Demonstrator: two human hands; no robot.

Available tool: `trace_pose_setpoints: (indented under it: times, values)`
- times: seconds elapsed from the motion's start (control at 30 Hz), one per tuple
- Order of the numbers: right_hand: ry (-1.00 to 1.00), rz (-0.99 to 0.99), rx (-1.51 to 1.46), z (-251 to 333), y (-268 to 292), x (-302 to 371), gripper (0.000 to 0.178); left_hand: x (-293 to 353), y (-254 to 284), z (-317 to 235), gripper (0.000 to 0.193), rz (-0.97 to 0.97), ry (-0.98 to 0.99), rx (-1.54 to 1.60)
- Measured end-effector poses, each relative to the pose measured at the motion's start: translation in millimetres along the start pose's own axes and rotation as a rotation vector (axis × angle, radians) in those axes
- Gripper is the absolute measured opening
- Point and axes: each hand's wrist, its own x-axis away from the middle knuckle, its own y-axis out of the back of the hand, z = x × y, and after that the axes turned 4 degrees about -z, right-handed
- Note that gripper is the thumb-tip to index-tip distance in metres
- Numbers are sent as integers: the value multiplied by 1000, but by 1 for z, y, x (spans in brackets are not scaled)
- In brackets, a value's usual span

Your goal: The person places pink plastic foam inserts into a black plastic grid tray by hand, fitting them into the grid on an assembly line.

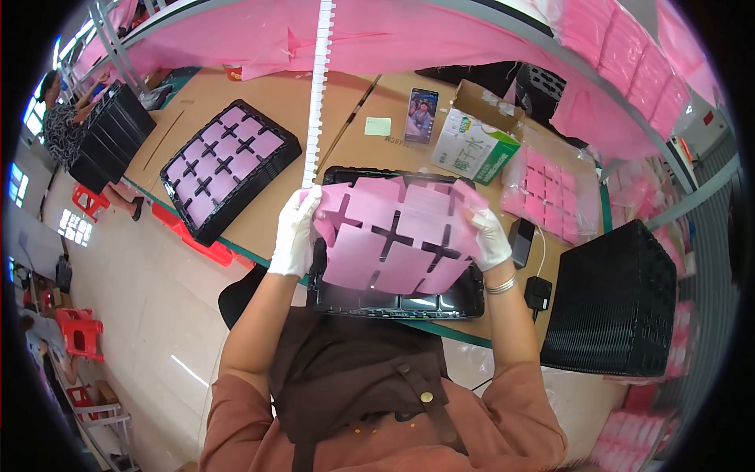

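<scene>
Between my two white-gloved hands a pink foam sheet (358,253) with cross-shaped cutouts is stretched out, slightly bowed. My left hand (297,228) grips its left edge, and my right hand (489,238) grips the right edge. Under the sheet lies a black plastic tray (401,305) with compartments; the sheet hides most of its inside. At the left on the table, a second black tray (275,169) is tilted in view, with a similar pink sheet (216,145) lying over its compartments and black crosses showing through.
A tall stack of black trays (609,303) stands at the right. Beyond my right hand are a bag of pink sheets (546,193), an open carton (476,141), a phone (421,115) and a black adapter (538,293). A person (59,126) works beside stacked trays (114,134) at far left.
</scene>
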Motion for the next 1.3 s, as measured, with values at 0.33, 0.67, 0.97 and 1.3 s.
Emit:
trace_pose_setpoints:
  times: [0.33, 0.67, 0.97, 1.3]
  values:
    - [-172, 139, 301, 47, 18, 12, 55, 31, 7, 5, 18, -67, -277, -144]
    - [-195, 56, 402, -1, 54, -30, 79, 14, 17, 58, 49, 108, -11, -425]
    - [-266, -62, 547, -6, 60, -40, 50, 19, 19, 44, 51, 150, -77, -486]
    - [-120, -375, 1439, -31, 56, -33, 64, 24, 36, 84, 60, 10, -14, -679]
